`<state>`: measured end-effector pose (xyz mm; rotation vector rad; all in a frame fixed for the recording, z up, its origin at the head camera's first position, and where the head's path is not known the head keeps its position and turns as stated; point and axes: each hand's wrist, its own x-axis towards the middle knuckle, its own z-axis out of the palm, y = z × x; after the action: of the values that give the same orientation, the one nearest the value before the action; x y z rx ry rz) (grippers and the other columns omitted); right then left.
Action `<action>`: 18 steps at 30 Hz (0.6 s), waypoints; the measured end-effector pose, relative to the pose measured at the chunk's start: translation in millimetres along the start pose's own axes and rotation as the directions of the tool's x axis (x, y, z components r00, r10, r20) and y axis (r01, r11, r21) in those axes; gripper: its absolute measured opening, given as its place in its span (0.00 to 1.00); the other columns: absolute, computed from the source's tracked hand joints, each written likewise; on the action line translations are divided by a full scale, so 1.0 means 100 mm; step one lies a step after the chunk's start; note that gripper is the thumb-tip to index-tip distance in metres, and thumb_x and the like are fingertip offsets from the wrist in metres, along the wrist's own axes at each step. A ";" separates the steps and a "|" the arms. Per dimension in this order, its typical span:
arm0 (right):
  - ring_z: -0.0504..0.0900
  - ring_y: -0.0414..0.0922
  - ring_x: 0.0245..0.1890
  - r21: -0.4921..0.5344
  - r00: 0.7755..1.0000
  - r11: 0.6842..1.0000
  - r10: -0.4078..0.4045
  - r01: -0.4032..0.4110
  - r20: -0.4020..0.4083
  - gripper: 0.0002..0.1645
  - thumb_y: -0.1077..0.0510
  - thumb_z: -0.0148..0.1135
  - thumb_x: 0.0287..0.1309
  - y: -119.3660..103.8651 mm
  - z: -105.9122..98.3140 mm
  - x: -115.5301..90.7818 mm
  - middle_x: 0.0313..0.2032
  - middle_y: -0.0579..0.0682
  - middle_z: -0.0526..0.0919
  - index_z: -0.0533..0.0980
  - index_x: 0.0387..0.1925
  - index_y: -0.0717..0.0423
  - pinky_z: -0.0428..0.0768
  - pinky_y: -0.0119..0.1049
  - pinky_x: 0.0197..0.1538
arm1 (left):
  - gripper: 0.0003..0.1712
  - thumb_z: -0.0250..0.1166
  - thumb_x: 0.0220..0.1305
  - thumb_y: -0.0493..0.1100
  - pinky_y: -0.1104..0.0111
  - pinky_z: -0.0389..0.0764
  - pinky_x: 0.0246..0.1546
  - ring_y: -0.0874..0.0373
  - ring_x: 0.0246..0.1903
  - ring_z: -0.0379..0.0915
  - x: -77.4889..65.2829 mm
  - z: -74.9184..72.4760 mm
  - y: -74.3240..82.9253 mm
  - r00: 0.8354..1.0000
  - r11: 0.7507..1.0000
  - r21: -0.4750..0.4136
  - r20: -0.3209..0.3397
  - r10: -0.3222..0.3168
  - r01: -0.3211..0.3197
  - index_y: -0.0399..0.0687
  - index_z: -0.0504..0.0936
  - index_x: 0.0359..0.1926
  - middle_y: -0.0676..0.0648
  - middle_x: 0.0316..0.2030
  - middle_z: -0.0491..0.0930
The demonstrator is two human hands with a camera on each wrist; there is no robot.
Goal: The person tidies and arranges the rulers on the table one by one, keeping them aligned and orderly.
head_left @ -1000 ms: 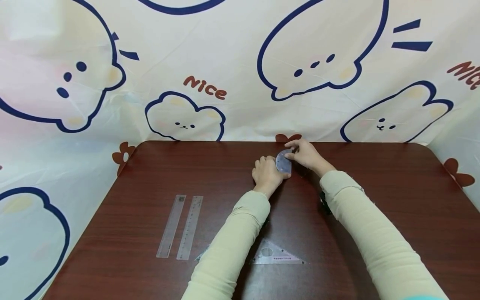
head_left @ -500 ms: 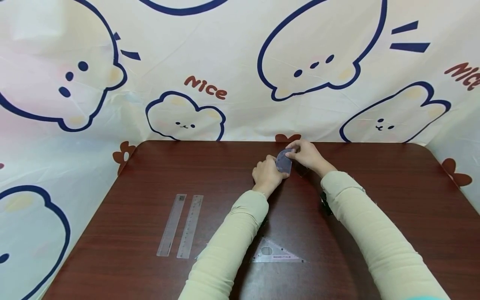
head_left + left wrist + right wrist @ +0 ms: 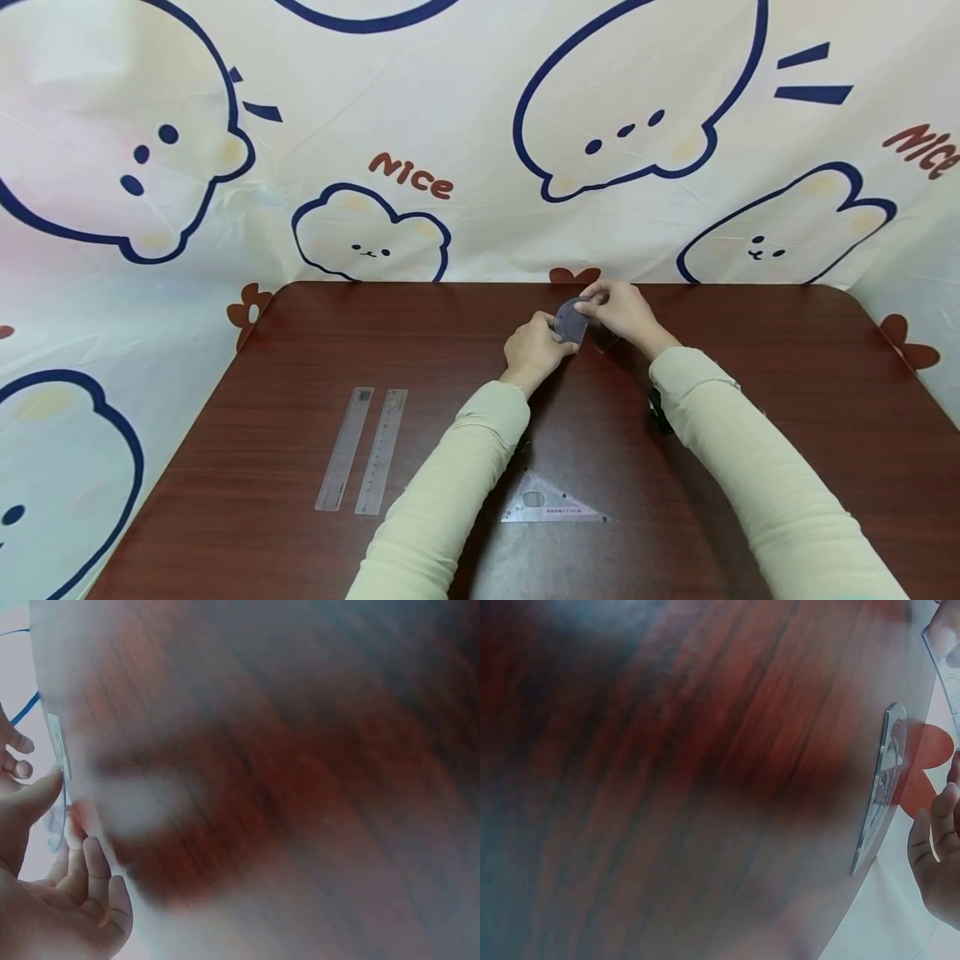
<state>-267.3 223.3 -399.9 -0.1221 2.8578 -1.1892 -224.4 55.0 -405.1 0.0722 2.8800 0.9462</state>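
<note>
Left hand (image 3: 531, 348) and right hand (image 3: 622, 314) are pinching a protractor (image 3: 571, 323) between fingers (image 3: 96, 864).
Light edge pressure should be preventing slips.

1. Your sleeves (image 3: 453, 467): plain pale yellow-green.
2. Your protractor (image 3: 570, 322): see-through, blue-grey.
3. Your tabletop (image 3: 277, 358): red-brown, darker wood-grain streaks.
4. Rulers (image 3: 381, 454): clear, greyish, dark graduations on the right one.
5. Set square (image 3: 551, 510): clear, pinkish-lilac tint along its lettered edge.
6. Backdrop cloth (image 3: 480, 108) facing you: cream, navy-outlined animal faces (image 3: 367, 237), red-brown "Nice" lettering (image 3: 422, 179), brown flowers (image 3: 240, 315).
</note>
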 end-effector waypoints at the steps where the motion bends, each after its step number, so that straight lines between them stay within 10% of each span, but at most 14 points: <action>1: 0.79 0.51 0.33 0.001 1.000 1.000 0.000 0.000 -0.003 0.18 0.50 0.65 0.65 0.00 0.00 -0.01 0.38 0.56 0.83 0.80 0.49 0.59 0.74 0.40 0.36 | 0.28 0.74 0.57 0.55 0.62 0.76 0.44 0.58 0.42 0.81 0.00 0.00 -0.01 1.000 1.000 -0.010 0.001 0.001 -0.001 0.51 0.78 0.56 0.55 0.39 0.86; 18: 0.80 0.49 0.31 0.009 0.997 1.000 -0.003 0.003 -0.080 0.19 0.47 0.66 0.64 -0.01 -0.10 -0.22 0.36 0.56 0.83 0.81 0.45 0.59 0.76 0.39 0.33 | 0.19 0.68 0.65 0.53 0.59 0.75 0.46 0.59 0.41 0.81 -0.03 -0.06 -0.03 0.999 0.992 -0.123 0.032 0.033 -0.029 0.54 0.80 0.54 0.55 0.39 0.86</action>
<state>-246.0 232.1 -391.9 -0.0807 2.9209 -1.2345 -222.4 48.4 -401.6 0.1219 2.7899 1.1143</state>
